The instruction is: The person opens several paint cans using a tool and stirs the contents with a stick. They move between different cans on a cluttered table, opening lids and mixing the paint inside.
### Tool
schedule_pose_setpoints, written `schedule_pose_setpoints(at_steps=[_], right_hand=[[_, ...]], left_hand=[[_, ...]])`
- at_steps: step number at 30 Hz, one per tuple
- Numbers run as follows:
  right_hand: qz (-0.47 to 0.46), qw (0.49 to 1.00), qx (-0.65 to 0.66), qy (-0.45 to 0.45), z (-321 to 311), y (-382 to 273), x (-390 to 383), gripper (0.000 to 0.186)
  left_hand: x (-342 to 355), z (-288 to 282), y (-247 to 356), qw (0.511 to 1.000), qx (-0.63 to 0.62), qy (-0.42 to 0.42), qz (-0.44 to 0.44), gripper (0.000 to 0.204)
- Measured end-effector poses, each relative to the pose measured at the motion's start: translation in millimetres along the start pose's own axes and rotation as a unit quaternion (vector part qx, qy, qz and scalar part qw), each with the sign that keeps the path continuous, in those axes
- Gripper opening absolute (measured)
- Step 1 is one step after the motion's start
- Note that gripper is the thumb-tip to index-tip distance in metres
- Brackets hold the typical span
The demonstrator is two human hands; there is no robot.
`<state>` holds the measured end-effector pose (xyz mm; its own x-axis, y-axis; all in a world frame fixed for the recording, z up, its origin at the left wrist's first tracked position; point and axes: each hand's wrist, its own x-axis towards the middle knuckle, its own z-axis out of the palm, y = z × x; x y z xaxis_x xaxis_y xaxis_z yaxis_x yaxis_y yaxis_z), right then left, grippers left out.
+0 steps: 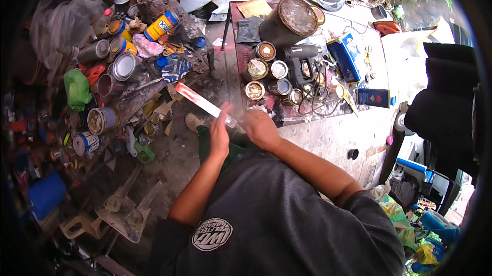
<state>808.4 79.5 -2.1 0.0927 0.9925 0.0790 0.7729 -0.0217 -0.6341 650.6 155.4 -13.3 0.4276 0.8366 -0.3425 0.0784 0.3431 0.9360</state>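
A long, flat white strip with red smears toward its far end slants up and left in front of me. My left hand is closed around it near its lower end, fingers pointing away from me. My right hand has curled fingers right at the strip's near end, slightly blurred. Whatever its fingertips grip is hidden from view. Just beyond the hands, open paint cans stand on the edge of the worktable.
The table bears a large dark bucket, a heat gun with its cord, and a blue rectangular tin. To the left, a cluttered bench carries a yellow-blue can and a green bag. A clear plastic stool-like piece lies on the floor.
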Motion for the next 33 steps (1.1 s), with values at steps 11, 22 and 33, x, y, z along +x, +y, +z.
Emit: schedule_pose_setpoints(at_steps=[11,22,33], right_hand=[[-0.021,0.982,0.029,-0.183,101.6,110.7,-30.8,0.048],[-0.009,0.972,-0.033,-0.233,95.7,106.8,-22.4,0.042],[-0.023,0.963,-0.052,-0.262,70.4,92.5,-6.6,0.041]], left_hand=[[23.9,74.5,8.4,0.955,0.179,-0.132,0.194,0.034],[38.6,99.1,-46.7,0.893,0.406,-0.07,0.179,0.032],[57.0,95.2,-30.8,0.905,0.355,-0.118,0.2,0.028]])
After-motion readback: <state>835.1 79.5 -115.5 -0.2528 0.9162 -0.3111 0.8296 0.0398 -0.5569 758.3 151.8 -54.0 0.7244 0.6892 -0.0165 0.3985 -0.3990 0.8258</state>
